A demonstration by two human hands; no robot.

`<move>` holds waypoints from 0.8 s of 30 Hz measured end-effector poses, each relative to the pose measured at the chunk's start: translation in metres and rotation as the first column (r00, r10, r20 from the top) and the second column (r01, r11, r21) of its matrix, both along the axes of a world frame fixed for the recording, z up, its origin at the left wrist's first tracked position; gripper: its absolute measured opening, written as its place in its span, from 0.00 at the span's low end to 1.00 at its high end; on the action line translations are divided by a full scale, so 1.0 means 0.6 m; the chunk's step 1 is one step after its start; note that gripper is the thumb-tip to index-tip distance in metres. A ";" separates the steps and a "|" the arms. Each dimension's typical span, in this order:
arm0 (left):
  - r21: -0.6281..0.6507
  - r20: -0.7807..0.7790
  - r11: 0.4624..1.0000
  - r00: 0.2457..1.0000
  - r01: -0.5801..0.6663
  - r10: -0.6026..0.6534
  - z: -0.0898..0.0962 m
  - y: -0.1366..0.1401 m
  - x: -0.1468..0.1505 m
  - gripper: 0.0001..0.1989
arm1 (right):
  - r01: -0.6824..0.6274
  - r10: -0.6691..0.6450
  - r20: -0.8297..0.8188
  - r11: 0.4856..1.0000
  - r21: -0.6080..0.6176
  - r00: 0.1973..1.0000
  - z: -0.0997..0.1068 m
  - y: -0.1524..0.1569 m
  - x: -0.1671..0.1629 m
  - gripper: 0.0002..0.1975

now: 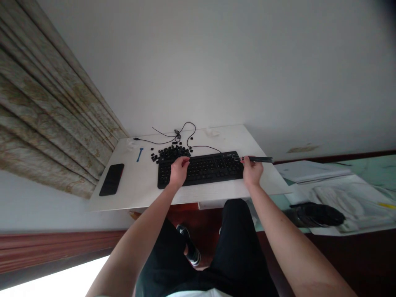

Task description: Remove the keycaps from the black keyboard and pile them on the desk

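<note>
A black keyboard point(204, 175) lies on the white desk, many of its key positions apparently without caps. My left hand point(179, 170) is over its left part, thumb and fingers pinched together; whatever is between them is too small to make out. Behind that hand sits a heap of loose black keycaps point(173, 152). At the keyboard's right end, my right hand point(252, 170) is closed around a wire keycap puller point(262, 159). The puller's dark handle points right, and its thin wire loops reach left over the keyboard's upper right corner.
A black cable point(204, 146) runs from the keyboard to a coil near the wall. On the left of the desk point(145, 194) are a small blue tool point(140, 154) and a black phone point(111, 180). A curtain point(55, 99) hangs left. A dark object point(318, 214) lies on a surface at right.
</note>
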State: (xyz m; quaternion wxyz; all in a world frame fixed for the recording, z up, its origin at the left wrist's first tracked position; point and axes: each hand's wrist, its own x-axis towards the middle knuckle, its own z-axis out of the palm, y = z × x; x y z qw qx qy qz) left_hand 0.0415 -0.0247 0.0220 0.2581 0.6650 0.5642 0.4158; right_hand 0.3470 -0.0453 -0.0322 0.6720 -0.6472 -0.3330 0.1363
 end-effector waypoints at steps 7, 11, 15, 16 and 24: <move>0.017 -0.099 0.988 0.983 -0.156 0.157 0.086 0.108 -0.079 0.10 | -0.003 0.004 -0.011 1.000 0.007 1.000 0.003 -0.002 0.000 0.21; 0.026 -0.190 0.980 0.962 -0.197 0.198 0.097 0.144 -0.123 0.09 | -0.009 0.009 -0.024 1.000 0.007 1.000 0.007 -0.004 -0.003 0.21; -0.033 -0.251 0.972 0.944 -0.231 0.215 0.084 0.158 -0.150 0.09 | -0.013 0.013 -0.024 1.000 -0.003 1.000 0.007 -0.004 -0.002 0.21; -0.049 -0.263 0.969 0.939 -0.241 0.220 0.079 0.158 -0.155 0.09 | -0.014 0.014 -0.027 1.000 -0.002 1.000 0.007 -0.004 -0.002 0.21; -0.120 -0.329 0.962 0.924 -0.245 0.195 0.051 0.156 -0.171 0.15 | -0.014 0.014 -0.004 1.000 -0.016 1.000 0.003 -0.003 0.001 0.21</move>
